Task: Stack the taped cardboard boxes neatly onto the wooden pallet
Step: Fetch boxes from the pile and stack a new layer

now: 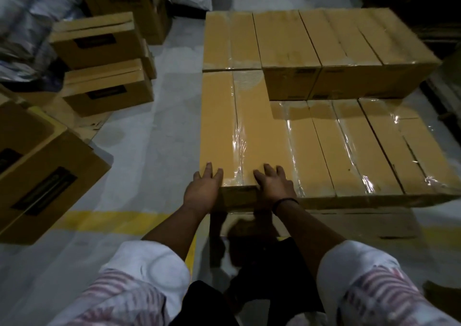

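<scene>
While both hands, the left hand and right hand, lie flat with fingers spread on the near-left taped box atop the stack, it should be pushed squarely until flush with its neighbour

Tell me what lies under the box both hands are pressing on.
Under the pressed box another cardboard layer shows at the front. The wooden pallet is hidden by the stack.

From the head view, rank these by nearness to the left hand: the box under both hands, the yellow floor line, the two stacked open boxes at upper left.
1. Box under both hands: the left hand rests on its near corner.
2. Yellow floor line: lower left, on the floor.
3. Stacked open boxes: far upper left.
</scene>
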Demonstrator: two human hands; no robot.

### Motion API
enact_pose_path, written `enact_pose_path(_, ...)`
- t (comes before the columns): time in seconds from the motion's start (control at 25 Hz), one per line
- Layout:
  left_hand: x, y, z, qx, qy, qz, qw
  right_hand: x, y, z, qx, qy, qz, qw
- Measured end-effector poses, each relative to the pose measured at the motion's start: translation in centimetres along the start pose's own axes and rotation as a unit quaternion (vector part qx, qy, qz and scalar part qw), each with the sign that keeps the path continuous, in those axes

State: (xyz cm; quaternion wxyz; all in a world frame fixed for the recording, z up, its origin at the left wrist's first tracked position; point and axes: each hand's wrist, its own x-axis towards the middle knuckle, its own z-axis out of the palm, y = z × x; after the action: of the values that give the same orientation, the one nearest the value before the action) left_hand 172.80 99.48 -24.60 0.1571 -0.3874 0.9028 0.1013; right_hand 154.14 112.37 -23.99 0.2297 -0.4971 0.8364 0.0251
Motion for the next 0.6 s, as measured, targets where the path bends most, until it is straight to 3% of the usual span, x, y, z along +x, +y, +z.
enact_pose_path(0.6, 2.4, -0.8, -1.3, -0.041, 0.002, -0.004, 0.999, 2.0, -0.1, -1.6, 0.01, 0.014, -0.002, 1.0)
